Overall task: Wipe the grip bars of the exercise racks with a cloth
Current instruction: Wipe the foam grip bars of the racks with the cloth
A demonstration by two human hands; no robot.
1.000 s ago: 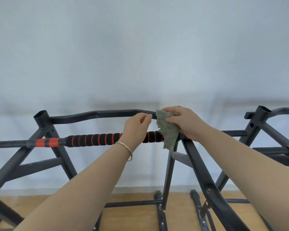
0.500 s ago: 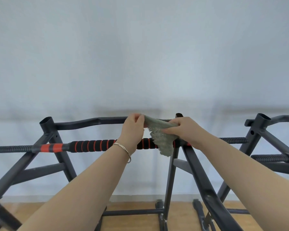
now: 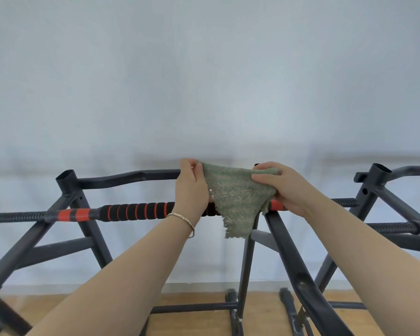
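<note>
Both hands raised, left hand (image 3: pixel 192 187) and right hand (image 3: pixel 280 187) pinching cloth (image 3: pixel 235 200) spread above grip bar (image 3: pixel 136 211).

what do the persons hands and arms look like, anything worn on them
No sleeves or gloves are in view. The left hand has a thin gold-coloured bracelet at its wrist. The right hand shows no ring, watch or band.

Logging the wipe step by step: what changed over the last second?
The left hand took hold of a corner of the cloth and drew it leftward; the cloth, earlier bunched and hanging from the right hand, is now spread between both hands at the grip bar. The right hand kept its hold; the rack stayed put.
</note>
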